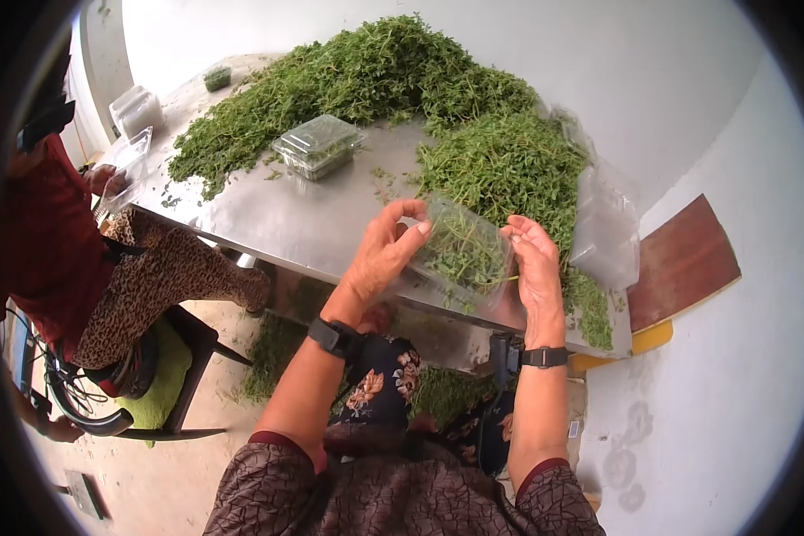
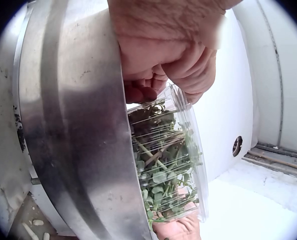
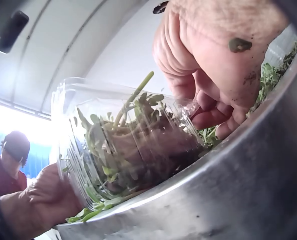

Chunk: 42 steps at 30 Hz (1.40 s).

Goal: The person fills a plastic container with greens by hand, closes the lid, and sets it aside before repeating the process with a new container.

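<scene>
A clear plastic box (image 1: 466, 253) with leafy green stems inside is at the table's front edge, between both hands. My left hand (image 1: 387, 247) grips its left end, the thumb along the near side. At the opposite end my right hand (image 1: 536, 263) pinches the wall between thumb and fingers. The right wrist view shows the box's ribbed side, with a pale stem (image 3: 138, 92) poking up out of the greens (image 3: 113, 155). A bit of leaf (image 3: 240, 45) sticks to my right hand.
A large heap of greens (image 1: 393, 71) covers the back and right of the metal table (image 1: 380, 179). A lidded box of greens (image 1: 320, 146) stands mid-table. Stacked clear boxes (image 1: 606, 223) stand at right. At left, another person (image 1: 58, 259) holds a clear container (image 1: 127, 171).
</scene>
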Each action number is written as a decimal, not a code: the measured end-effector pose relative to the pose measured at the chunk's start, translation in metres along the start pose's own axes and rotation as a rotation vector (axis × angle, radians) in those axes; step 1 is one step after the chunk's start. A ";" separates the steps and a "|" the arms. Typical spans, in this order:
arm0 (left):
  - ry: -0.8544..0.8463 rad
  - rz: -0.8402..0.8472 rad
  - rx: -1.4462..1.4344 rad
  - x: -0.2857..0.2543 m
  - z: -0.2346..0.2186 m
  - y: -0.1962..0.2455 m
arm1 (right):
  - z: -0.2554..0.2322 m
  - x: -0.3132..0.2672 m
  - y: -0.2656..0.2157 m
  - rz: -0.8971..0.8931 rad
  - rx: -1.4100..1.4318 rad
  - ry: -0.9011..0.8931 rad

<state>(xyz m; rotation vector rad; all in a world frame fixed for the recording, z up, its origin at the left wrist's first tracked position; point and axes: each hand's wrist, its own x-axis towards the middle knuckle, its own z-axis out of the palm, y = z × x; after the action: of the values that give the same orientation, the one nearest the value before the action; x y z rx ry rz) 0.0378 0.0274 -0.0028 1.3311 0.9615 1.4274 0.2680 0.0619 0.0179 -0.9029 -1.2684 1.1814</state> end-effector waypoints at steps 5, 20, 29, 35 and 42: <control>0.005 -0.029 -0.016 0.000 0.001 0.002 | 0.002 -0.003 -0.001 0.047 0.049 0.025; 0.026 -0.005 0.073 -0.002 0.001 0.007 | 0.008 -0.002 0.007 -0.079 -0.068 0.095; 0.018 0.016 0.077 -0.002 0.000 0.003 | 0.003 -0.006 0.017 -0.144 -0.054 0.151; 0.019 -0.009 0.078 -0.002 0.000 0.001 | 0.004 -0.012 0.014 -0.164 -0.213 0.218; 0.007 -0.017 0.055 -0.003 0.001 0.003 | 0.000 -0.013 0.016 -0.175 -0.210 0.203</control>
<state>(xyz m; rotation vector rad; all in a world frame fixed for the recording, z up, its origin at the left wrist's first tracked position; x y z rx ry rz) 0.0379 0.0238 -0.0002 1.3557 1.0203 1.4027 0.2667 0.0520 -0.0004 -1.0156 -1.2915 0.8085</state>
